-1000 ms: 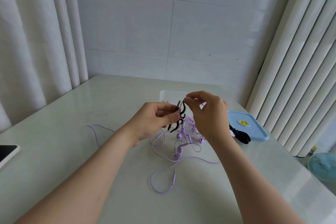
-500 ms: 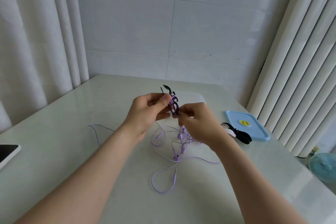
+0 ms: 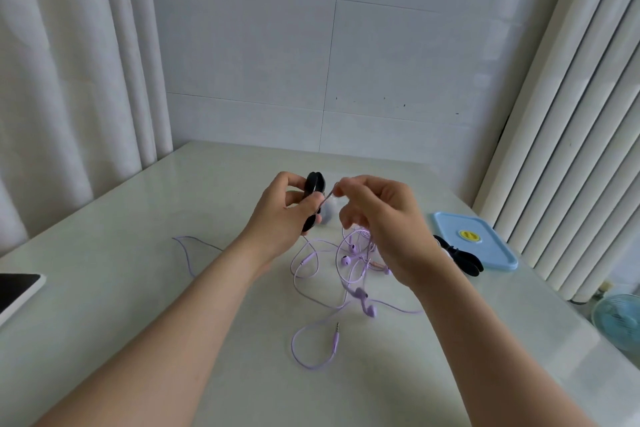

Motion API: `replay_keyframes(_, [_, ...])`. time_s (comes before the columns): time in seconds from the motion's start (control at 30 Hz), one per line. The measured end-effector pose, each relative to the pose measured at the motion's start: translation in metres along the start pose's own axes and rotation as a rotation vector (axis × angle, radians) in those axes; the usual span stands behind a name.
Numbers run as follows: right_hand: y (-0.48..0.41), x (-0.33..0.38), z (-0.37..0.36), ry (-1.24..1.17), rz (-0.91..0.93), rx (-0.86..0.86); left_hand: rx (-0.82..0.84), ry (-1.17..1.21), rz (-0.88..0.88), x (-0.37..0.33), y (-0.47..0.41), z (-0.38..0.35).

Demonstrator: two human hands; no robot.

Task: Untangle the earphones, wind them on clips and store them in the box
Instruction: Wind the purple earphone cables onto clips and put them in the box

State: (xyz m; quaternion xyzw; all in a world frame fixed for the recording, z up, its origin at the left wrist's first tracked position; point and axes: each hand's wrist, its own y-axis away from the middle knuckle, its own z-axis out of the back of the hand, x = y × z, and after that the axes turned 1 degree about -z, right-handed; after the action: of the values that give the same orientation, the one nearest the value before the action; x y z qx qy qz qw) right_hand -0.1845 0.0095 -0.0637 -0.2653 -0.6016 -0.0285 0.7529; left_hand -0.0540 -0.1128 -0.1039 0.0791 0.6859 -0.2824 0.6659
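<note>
Here, the left hand (image 3: pixel 278 218) gripped a black clip (image 3: pixel 314 184) while the right hand (image 3: pixel 384 218) pinched a cord of the purple earphones (image 3: pixel 345 259) tangled on the surface (image 3: pixel 138 288).

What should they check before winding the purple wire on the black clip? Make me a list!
1. Left hand grips the black clip: ok.
2. Right hand pinches the purple wire beside the clip: ok.
3. Wire free of tangles: not ok, it lies heaped on the table.
4. Plug lying free: ok.
5. Box open: cannot tell; only a blue lid shows.
</note>
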Motion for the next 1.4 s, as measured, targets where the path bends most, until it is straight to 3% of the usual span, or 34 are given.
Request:
replay_keyframes(0.1, [-0.003,0.004,0.004,-0.299,-0.076,-0.080,0.129,0.099,0.048,-0.003,0.001,0.002])
replay_keyframes(0.2, [-0.006,0.006,0.009,-0.407,-0.102,-0.146,0.241,0.181,0.078,-0.005,0.002,0.002])
replay_keyframes(0.47, [-0.016,-0.016,0.017,0.034,-0.017,-0.407,0.551,0.218,0.136,-0.009,0.010,-0.001])
replay_keyframes(0.6, [-0.018,-0.025,0.022,0.300,-0.106,-0.391,0.505,0.285,0.069,-0.011,0.009,0.001])
replay_keyframes(0.7, [-0.016,-0.030,0.026,0.497,-0.176,-0.347,0.366,0.380,0.054,-0.011,0.006,0.002])
replay_keyframes(0.8, [-0.013,-0.025,0.024,0.586,-0.188,-0.179,0.232,0.427,0.043,-0.008,0.002,0.004])
replay_keyframes(0.93, [-0.005,-0.011,0.012,0.633,-0.203,0.137,0.073,0.249,0.091,-0.009,0.002,0.007])
replay_keyframes(1.07, [0.003,-0.003,0.008,0.537,-0.114,0.283,0.000,0.071,0.116,-0.009,0.002,0.008])
replay_keyframes(1.13, [0.005,-0.002,0.005,0.465,-0.090,0.289,-0.024,0.011,0.083,-0.009,0.003,0.008])
replay_keyframes(1.27, [0.000,-0.005,0.005,0.188,-0.082,0.121,0.034,-0.057,0.085,-0.008,0.004,0.010])
replay_keyframes(1.4, [-0.002,-0.005,0.006,0.162,-0.006,-0.004,0.134,-0.093,0.095,-0.008,0.003,0.008])
